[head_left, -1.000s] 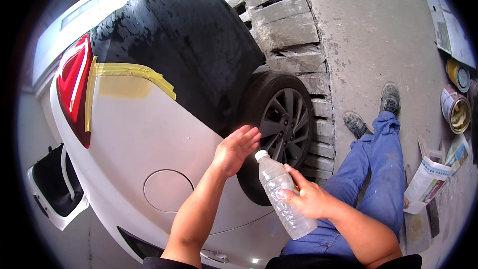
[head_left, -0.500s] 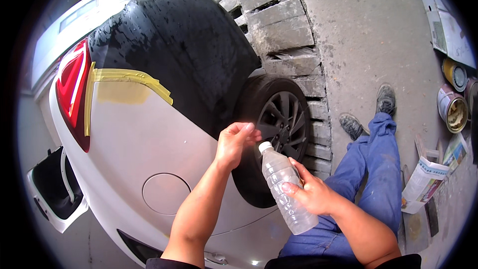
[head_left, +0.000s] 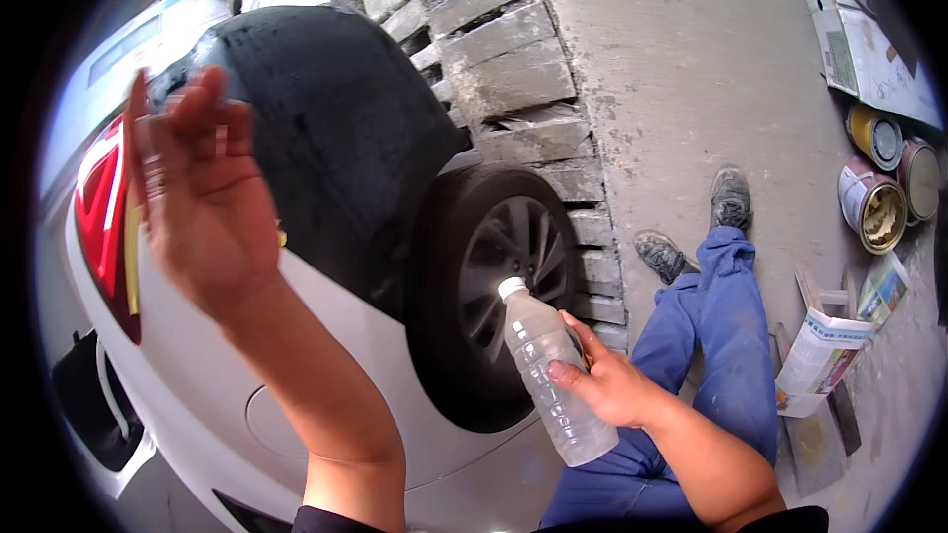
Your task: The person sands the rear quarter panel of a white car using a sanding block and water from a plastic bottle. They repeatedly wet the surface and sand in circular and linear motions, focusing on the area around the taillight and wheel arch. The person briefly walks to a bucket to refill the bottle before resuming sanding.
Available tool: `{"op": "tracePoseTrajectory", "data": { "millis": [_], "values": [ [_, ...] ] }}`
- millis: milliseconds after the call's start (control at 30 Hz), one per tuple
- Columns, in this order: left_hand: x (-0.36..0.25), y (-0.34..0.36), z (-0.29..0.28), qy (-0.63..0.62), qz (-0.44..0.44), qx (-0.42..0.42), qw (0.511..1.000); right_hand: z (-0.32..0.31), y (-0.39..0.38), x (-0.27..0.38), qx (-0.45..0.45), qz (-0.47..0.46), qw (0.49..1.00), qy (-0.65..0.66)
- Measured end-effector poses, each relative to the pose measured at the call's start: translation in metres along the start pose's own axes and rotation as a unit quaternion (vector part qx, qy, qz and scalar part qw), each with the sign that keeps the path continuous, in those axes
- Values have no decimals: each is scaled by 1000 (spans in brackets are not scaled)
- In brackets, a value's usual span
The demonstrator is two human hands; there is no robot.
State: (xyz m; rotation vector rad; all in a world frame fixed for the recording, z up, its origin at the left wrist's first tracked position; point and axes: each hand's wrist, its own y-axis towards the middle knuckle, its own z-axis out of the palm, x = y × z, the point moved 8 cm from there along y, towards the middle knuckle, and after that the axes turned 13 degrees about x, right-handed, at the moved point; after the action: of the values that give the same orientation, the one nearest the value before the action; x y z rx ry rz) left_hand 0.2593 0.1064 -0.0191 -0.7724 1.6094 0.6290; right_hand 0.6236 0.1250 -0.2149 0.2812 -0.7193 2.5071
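Observation:
My right hand (head_left: 612,382) is wrapped round a clear plastic bottle (head_left: 538,360) with a white cap, tilted beside the car's rear wheel (head_left: 513,247). My left hand (head_left: 212,217) is raised over the car's rear corner, palm showing and fingers apart, a little blurred. No object shows in it. Behind that hand are the red tail light (head_left: 102,227), the black bumper (head_left: 326,128) with a wet sheen at its far end, and a strip of yellow masking tape (head_left: 132,252). The hand and forearm hide most of the taped area on the white body panel (head_left: 346,336).
Concrete blocks (head_left: 513,64) line the floor beyond the wheel. At the right stand several paint cans (head_left: 874,202), a white cardboard box (head_left: 879,69) and folded newspaper (head_left: 825,350). A round fuel flap (head_left: 269,419) sits in the panel under my left forearm.
My left hand has moved left and up, away from the bottle cap to the tail-light corner, and its fingers have spread. My right hand keeps hold of the bottle. The view has shifted slightly.

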Motion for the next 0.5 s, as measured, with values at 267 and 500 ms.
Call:
{"op": "tracePoseTrajectory", "data": {
  "millis": [267, 500],
  "values": [
    [250, -76, 42, 198, -205, 4, 959, -83, -9, -26, -71, -2, 997, 19],
    [459, -264, 91, -61, -624, 2, 779, -102, 2, -59, -79, 34, 990, 109]
  ]
}}
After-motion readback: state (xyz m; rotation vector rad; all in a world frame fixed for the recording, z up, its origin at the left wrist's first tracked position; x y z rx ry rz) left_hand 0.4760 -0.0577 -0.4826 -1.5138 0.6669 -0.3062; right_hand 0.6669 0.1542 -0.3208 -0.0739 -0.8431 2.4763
